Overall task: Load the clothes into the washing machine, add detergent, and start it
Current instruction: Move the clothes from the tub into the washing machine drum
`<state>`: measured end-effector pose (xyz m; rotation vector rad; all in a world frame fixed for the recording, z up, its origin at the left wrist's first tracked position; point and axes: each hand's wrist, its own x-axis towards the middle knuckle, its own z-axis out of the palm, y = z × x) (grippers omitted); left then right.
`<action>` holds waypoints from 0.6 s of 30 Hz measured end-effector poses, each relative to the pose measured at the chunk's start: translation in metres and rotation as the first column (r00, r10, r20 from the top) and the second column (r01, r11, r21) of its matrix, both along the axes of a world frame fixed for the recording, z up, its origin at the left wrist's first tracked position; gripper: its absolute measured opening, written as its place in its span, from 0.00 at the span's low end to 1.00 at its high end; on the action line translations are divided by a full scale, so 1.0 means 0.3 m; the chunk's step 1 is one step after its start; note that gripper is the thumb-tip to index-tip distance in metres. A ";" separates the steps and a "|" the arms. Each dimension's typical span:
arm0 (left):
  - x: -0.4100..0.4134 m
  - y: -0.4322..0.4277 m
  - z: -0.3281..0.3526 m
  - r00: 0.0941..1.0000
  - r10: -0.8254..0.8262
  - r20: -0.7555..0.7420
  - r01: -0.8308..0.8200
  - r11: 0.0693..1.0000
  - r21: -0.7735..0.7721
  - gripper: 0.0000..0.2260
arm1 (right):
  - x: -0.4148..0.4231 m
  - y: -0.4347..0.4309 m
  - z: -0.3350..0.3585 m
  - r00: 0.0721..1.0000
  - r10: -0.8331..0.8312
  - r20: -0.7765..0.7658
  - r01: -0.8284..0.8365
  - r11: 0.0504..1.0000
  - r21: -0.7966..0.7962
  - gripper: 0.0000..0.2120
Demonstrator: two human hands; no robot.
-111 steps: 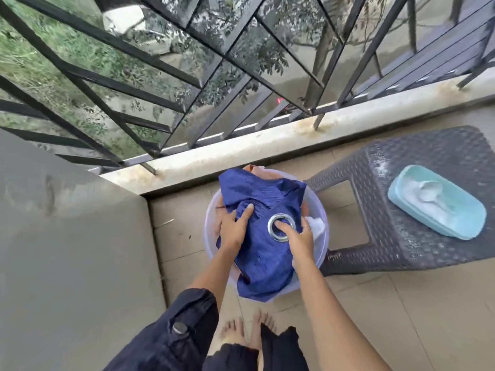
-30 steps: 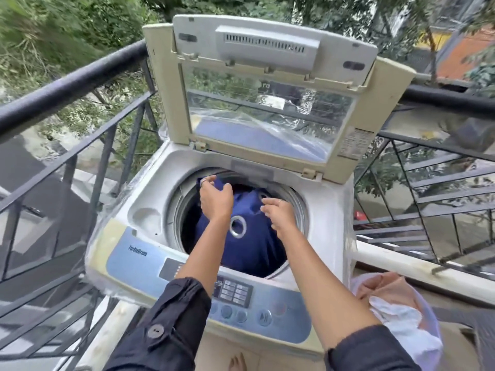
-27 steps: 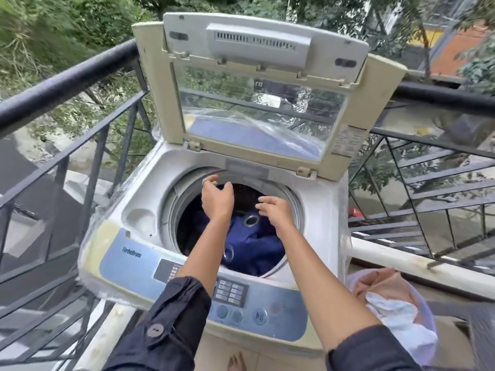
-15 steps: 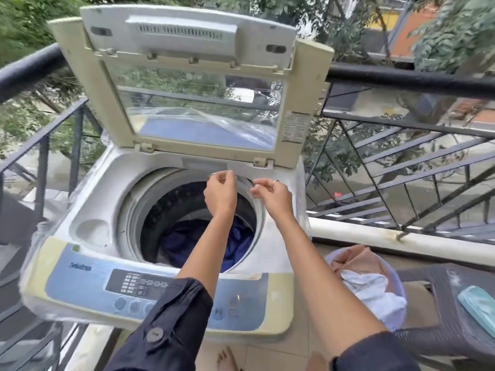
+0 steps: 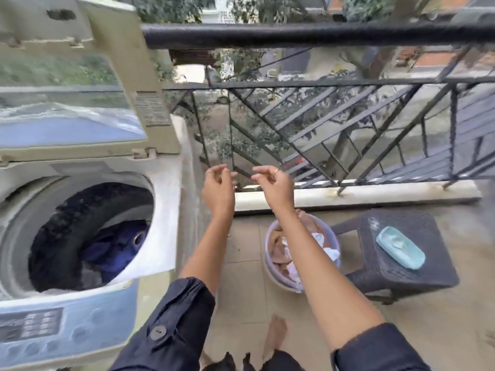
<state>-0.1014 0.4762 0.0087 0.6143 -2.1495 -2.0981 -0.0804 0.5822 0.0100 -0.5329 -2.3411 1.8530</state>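
Note:
The top-loading washing machine point(image 5: 163, 231) stands at the left with its lid point(image 5: 117, 84) raised. A blue garment with a metal ring point(image 5: 115, 245) lies down in the drum. My left hand point(image 5: 218, 183) and my right hand point(image 5: 273, 183) hang in the air to the right of the machine, fingers loosely curled, holding nothing. Below them on the floor sits a pale purple basin point(image 5: 270, 274) with pinkish and white clothes point(image 5: 284, 250) in it. A light blue detergent container point(image 5: 400, 247) lies on the dark woven stool point(image 5: 428, 277).
A black metal balcony railing point(image 5: 321, 36) and a low concrete kerb point(image 5: 375, 194) run behind the basin. The machine's control panel point(image 5: 34, 328) faces me at the lower left. My bare foot point(image 5: 276, 336) stands on the tiled floor point(image 5: 241, 303).
I dropped the blue garment into the drum and drew both hands out. The view and both hands have swung right, toward the basin and the stool.

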 end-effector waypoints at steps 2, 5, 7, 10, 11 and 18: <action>0.001 0.109 -0.067 0.999 -0.004 0.037 0.004 1.000 -0.008 0.08 | 0.017 0.127 -0.056 0.998 -0.062 0.018 0.062 0.998 0.005 0.07; 0.013 0.248 -0.168 0.995 -0.044 0.092 0.046 0.999 -0.017 0.02 | 0.055 0.295 -0.145 0.986 -0.157 0.053 0.156 0.987 0.027 0.06; 0.026 0.338 -0.241 0.989 -0.094 0.115 0.105 0.990 -0.095 0.09 | 0.078 0.402 -0.221 0.972 -0.223 0.074 0.223 0.975 0.004 0.06; 0.057 0.438 -0.319 0.969 -0.195 0.148 0.226 0.947 -0.228 0.09 | 0.108 0.514 -0.340 0.942 -0.310 0.129 0.315 0.949 -0.020 0.06; 0.063 0.478 -0.367 0.960 -0.230 0.159 0.265 0.928 -0.262 0.10 | 0.118 0.550 -0.389 0.925 -0.347 0.156 0.355 0.934 -0.031 0.07; 0.066 0.693 -0.734 0.858 -0.453 0.244 0.509 0.816 -0.274 0.15 | 0.176 0.732 -0.767 0.814 -0.520 0.259 0.555 0.827 -0.085 0.07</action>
